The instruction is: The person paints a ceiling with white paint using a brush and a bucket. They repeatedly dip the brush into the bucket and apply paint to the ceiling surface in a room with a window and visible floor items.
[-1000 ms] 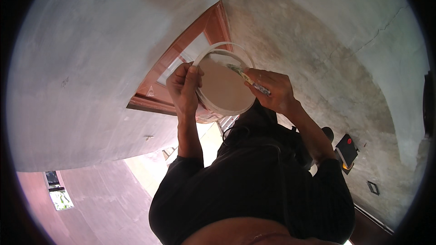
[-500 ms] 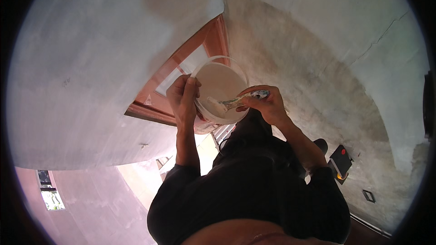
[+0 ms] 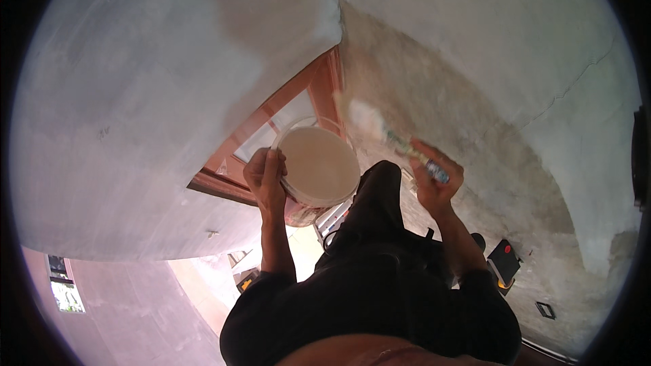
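My left hand [image 3: 266, 175] is closed on the left rim of a round bucket [image 3: 319, 166] with pale, whitish paint in it. My right hand [image 3: 437, 173] grips a paintbrush [image 3: 407, 146] by its paint-spotted handle, to the right of the bucket. The brush's white bristles point up and left, blurred by motion, close to the right-hand wall [image 3: 434, 88]. Whether the bristles touch that wall I cannot tell. The bucket's thin handle loop stands up behind its far rim.
A reddish-brown wooden frame with glass panes [image 3: 285, 105] sits in the corner beyond the bucket. Part of a ladder [image 3: 332, 220] shows below the bucket. A dark box with a red dot [image 3: 504, 261] and a small wall box [image 3: 545, 310] are at the lower right.
The brush has come out of the bucket, moving right and up toward the right-hand wall with my right hand. The bucket and my left hand sit slightly lower in view.
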`<state>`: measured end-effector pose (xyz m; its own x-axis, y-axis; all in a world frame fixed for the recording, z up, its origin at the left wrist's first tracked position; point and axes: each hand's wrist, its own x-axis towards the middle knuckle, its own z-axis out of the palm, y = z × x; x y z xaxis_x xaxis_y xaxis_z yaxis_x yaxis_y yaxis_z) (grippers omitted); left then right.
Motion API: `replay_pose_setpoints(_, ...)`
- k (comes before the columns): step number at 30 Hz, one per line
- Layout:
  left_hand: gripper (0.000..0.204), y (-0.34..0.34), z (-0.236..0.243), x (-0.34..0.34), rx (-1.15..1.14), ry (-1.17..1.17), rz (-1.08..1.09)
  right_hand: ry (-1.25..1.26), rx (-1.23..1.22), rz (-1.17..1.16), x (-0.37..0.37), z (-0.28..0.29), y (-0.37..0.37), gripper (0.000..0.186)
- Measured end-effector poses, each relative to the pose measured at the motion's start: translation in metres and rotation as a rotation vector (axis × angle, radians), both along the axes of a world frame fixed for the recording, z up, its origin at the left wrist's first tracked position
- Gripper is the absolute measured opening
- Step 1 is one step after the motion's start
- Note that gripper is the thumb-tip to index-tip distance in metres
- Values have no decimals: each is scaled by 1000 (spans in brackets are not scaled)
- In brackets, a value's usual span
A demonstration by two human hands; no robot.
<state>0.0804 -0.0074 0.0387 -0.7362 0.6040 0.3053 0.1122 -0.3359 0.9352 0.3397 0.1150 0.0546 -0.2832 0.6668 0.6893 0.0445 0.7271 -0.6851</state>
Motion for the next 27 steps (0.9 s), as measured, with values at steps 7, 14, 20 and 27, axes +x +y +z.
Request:
replay_pose_setpoints(7,23,-20,-13,-2,-44,75,98,324,-145,-132,-103,-16,128,27)
replay_pose_setpoints(14,25,-51,-16,-7,-21,73,193,377,-69,-163,-194,-39,209,29)
replay_pose_setpoints(20,26,-67,-21,-11,-19,30,181,294,59,-299,-222,-37,229,30)
replay_pose_setpoints(27,26,-71,-20,-10,-29,69,196,236,180,-489,-162,-54,215,27)
